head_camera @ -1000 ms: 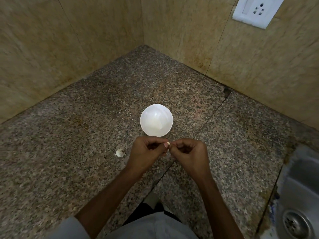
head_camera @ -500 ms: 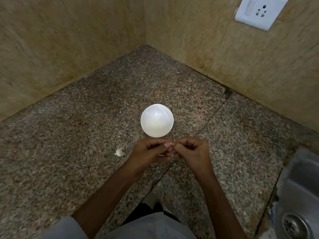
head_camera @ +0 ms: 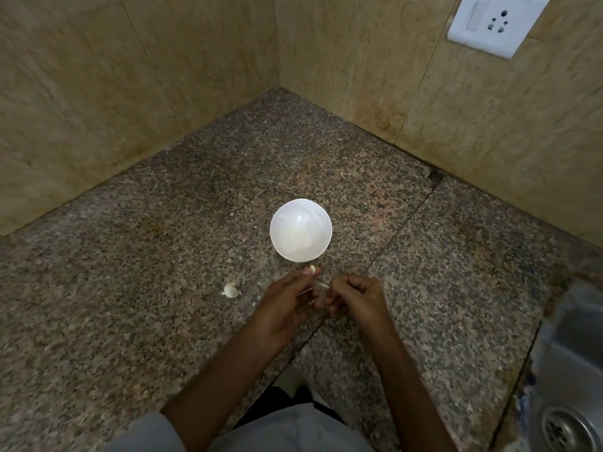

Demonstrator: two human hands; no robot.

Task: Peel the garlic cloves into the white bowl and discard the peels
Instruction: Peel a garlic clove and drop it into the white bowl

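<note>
The white bowl (head_camera: 301, 234) stands on the granite counter (head_camera: 130, 288), just beyond my hands. My left hand (head_camera: 287, 305) pinches a small garlic clove (head_camera: 312, 269) at its fingertips, close to the bowl's near rim. My right hand (head_camera: 354, 296) is curled beside it and pinches a thin pale strip of peel (head_camera: 321, 285) that runs between the two hands. Another garlic clove (head_camera: 231, 290) in its skin lies on the counter to the left of my left hand. I cannot tell what lies inside the bowl.
Tiled walls meet in a corner behind the bowl. A white socket plate (head_camera: 492, 22) sits on the right wall. A steel sink (head_camera: 574, 386) with its drain is at the lower right edge of the counter.
My hands have drawn slightly apart. The left hand has lifted the clove toward the bowl's rim, and a strip of peel now stretches between the hands.
</note>
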